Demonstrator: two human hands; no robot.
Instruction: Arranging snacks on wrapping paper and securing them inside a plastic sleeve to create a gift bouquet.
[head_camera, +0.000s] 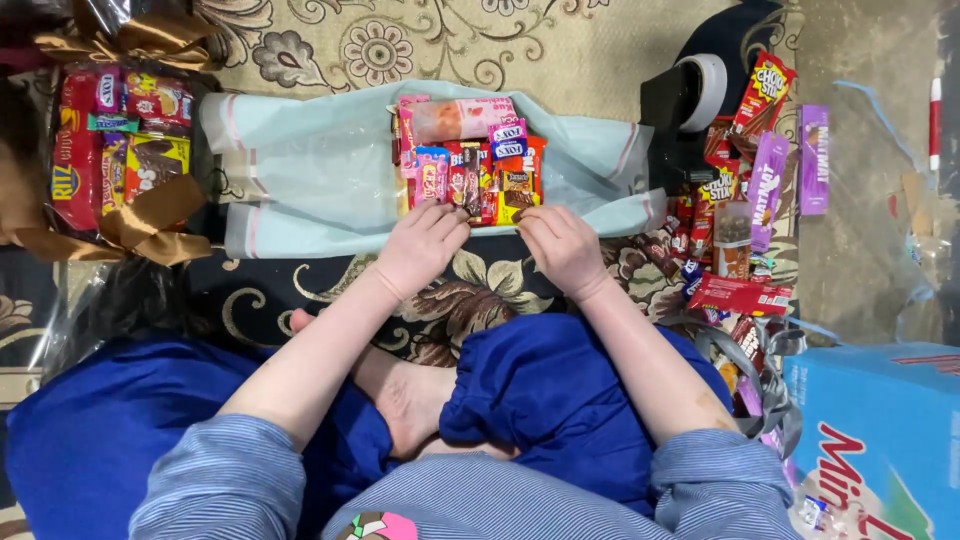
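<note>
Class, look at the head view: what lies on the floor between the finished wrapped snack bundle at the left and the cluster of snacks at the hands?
Bare pale-blue wrapping sheet.

head view: looking almost straight down from the seated person's head | facing forward over lap and forearms toward the patterned carpet (470, 290) | sitting close, hands mid-frame | showing only one view, nothing shared

2 hands (420, 245), 2 purple bars (813, 160), 1 tape roll (706, 90).
</note>
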